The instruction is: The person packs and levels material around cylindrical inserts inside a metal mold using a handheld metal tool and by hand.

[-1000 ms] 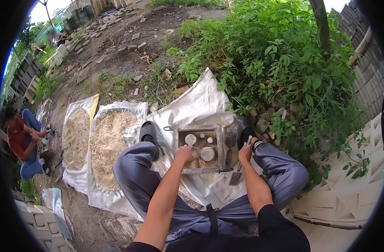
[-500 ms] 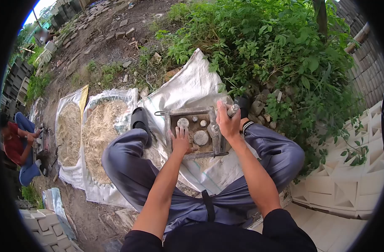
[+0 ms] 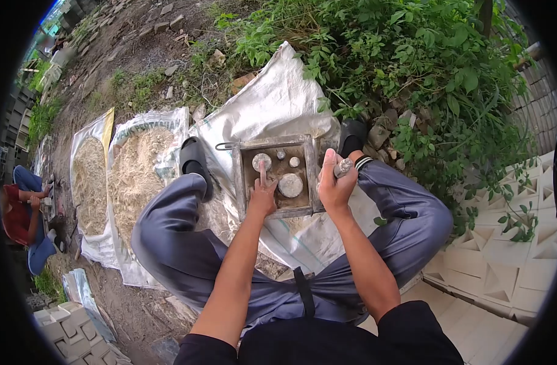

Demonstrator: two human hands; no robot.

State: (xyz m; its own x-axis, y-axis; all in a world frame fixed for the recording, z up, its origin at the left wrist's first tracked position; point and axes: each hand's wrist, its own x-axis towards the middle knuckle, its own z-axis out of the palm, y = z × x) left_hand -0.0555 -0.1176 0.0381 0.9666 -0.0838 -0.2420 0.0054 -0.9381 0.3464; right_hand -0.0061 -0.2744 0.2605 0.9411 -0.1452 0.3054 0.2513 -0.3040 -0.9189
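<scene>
Between my legs lies a square frame (image 3: 238,182), its floor covered with brown grit. Inside it are a large pale round disc (image 3: 290,185), a medium one (image 3: 261,162) and two small ones (image 3: 281,154) (image 3: 294,162). My left hand (image 3: 263,199) reaches over the frame's near left part, index finger stretched out onto the medium disc. My right hand (image 3: 336,185), just beyond the frame's right side, is wrapped round a grey, dirt-smeared rod (image 3: 344,166), thumb pointing up. The rod's lower part is hidden by the hand.
A white woven sack (image 3: 272,103) lies under the frame. To the left are two sacks heaped with pale sandy powder (image 3: 138,158) (image 3: 90,182). Leafy plants (image 3: 406,73) grow at the right, above patterned pale blocks (image 3: 497,274). Another person (image 3: 23,213) sits far left.
My left hand has gone from spread fingers at the frame's left side to one finger on the medium disc. My right hand still grips the rod, its thumb now raised. The view has shifted slightly.
</scene>
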